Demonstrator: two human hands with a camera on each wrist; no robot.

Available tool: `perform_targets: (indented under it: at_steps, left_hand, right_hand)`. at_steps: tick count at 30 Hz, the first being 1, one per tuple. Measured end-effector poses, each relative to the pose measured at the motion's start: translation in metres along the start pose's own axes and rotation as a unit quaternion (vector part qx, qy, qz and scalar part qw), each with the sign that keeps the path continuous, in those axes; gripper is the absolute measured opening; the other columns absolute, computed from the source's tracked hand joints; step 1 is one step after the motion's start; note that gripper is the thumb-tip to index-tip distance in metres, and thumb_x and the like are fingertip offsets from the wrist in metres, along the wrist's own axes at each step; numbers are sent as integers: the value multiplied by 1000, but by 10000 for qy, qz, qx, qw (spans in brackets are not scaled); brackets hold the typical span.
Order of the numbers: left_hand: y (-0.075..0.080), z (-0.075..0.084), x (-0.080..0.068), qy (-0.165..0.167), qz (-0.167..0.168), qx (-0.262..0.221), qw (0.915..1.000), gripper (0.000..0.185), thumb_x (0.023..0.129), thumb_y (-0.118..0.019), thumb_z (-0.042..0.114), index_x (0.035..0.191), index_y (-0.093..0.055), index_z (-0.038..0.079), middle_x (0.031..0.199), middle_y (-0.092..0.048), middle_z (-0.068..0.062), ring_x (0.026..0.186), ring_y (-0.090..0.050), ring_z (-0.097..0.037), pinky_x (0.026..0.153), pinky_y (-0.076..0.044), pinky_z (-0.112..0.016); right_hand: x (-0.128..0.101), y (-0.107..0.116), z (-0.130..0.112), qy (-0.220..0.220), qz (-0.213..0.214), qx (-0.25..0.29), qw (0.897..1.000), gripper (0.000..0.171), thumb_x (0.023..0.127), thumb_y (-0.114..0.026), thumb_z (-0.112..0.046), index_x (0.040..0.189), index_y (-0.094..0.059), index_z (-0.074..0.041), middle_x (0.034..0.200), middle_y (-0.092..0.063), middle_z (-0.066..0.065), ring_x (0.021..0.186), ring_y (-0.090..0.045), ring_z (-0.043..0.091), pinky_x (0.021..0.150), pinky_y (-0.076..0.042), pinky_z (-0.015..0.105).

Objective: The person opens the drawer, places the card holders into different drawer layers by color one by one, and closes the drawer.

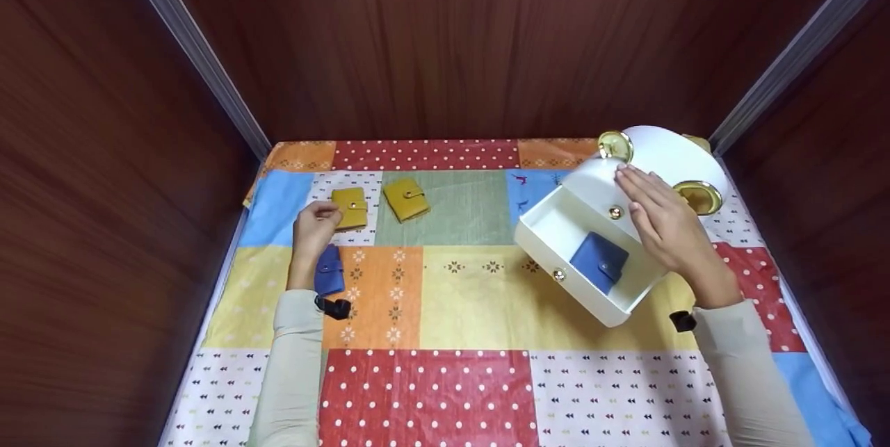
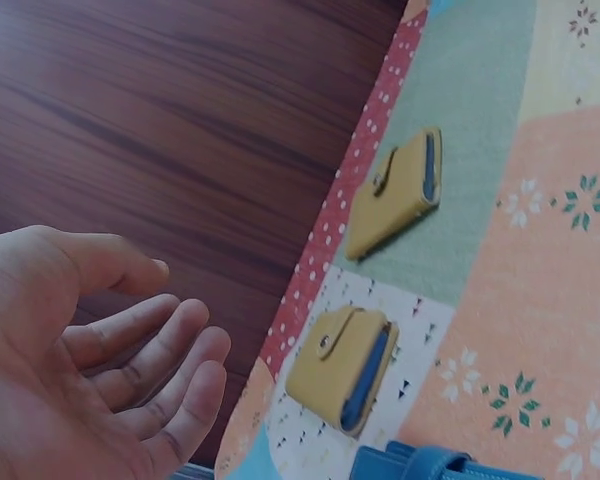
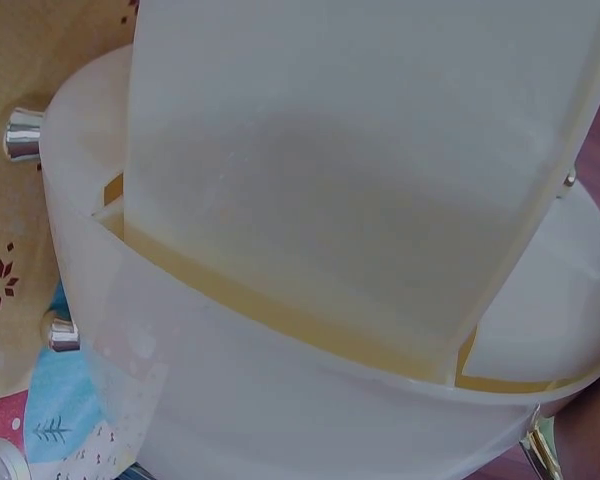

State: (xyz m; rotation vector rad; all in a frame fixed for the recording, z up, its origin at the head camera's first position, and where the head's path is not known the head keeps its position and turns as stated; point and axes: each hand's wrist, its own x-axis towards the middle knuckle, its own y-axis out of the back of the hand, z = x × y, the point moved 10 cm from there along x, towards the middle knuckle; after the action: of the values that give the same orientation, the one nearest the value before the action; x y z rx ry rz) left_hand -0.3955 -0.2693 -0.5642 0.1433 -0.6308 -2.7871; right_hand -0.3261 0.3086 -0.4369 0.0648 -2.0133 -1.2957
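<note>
My left hand (image 1: 316,228) hovers by the left yellow wallet (image 1: 351,207), its fingers loosely curved. The left wrist view shows nothing in that hand (image 2: 130,360), apart from this snap-strap wallet (image 2: 335,365). A second yellow wallet (image 1: 407,199) lies to its right, and a blue wallet (image 1: 329,272) is partly hidden by my left wrist. On the right, my right hand (image 1: 660,224) lies with straight fingers over a white box (image 1: 587,179) with gold knobs. Its drawer (image 1: 573,290) is pulled out, and a dark blue wallet (image 1: 598,259) sits inside. The right wrist view shows the white box (image 3: 280,400) close up.
Gold-rimmed round pieces (image 1: 699,197) stick out at the white box's back. A patchwork cloth (image 1: 473,301) covers the table. Brown wood-look panels (image 1: 431,44) enclose the back and both sides.
</note>
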Motion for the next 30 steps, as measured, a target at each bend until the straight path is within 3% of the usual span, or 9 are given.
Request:
perform_targets:
  at_steps: [11,18,25,30]
  left_hand:
    - [5,-24,-2,271,-105,345,9990,33,100,-63,17,127,-69,-2,113,-70,-14,100,-65,-24,77,-48,-25]
    - [11,-46,-3,530,-170,642,9964,41,100,-63,20,132,-65,-5,123,-67,-23,113,-65,-36,96,-52,-42]
    - [16,-64,-5,799,-147,1096,9906,46,101,-63,25,137,-62,-2,135,-60,-23,132,-50,-41,113,-42,-54]
    - [15,-79,-8,1159,-403,1264,9844,52,101,-62,29,144,-57,0,145,-52,-25,141,-39,-44,116,-38,-59]
  right_hand:
    - [1,1,-3,74,73,-32,9999,51,106,-51,-7,157,-51,-8,163,-50,13,152,-47,38,134,-20,35]
    - [1,0,-3,63,50,-6,10000,51,106,-51,-7,158,-51,-9,164,-50,12,152,-47,38,135,-20,36]
    - [1,1,-2,45,61,-5,10000,51,107,-50,-7,157,-51,-8,164,-50,13,152,-47,38,135,-20,36]
    - [0,0,-1,-16,25,-9,10000,50,107,-50,-8,158,-51,-8,164,-50,14,152,-46,38,135,-18,34]
